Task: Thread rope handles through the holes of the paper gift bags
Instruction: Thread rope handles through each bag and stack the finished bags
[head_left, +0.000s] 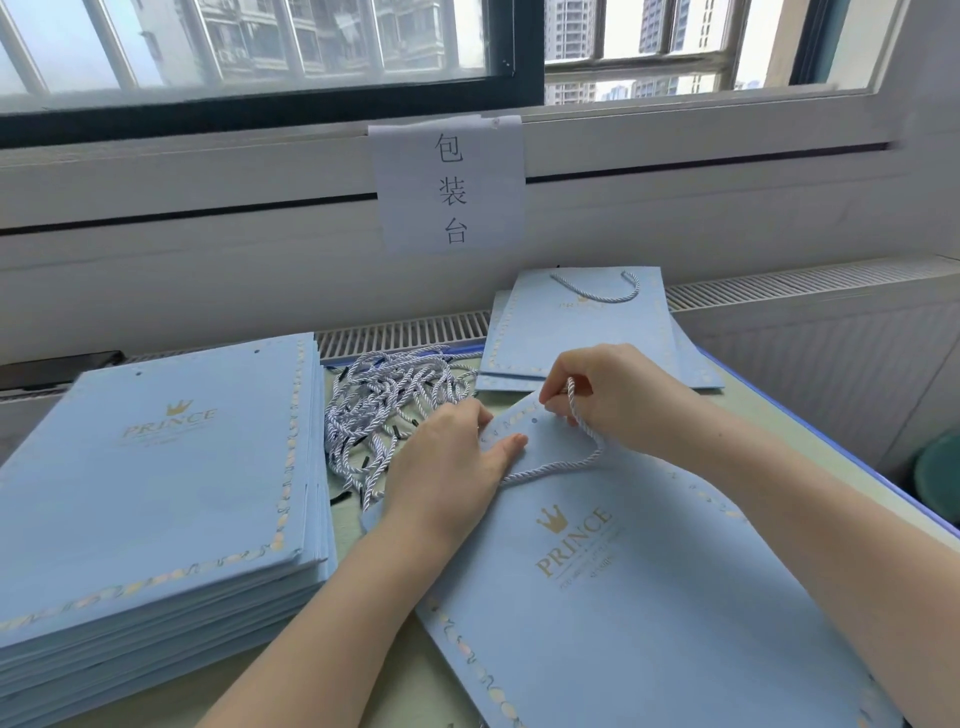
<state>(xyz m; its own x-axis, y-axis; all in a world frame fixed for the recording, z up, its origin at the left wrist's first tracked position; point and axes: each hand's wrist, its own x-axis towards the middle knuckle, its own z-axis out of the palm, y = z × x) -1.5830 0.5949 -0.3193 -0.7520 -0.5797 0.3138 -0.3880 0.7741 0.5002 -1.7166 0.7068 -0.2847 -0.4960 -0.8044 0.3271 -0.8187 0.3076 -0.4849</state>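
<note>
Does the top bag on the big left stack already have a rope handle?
No: the top bag on the left stack shows only empty punched holes, no rope.

Likely packing workshop: "包装台" sign (451, 184), stacked gift bags (156, 467).

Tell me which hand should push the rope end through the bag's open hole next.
Probably the right hand: it already pinches the rope handle just beside the open hole. The left hand rests on the gift bag, steadying it.
</note>
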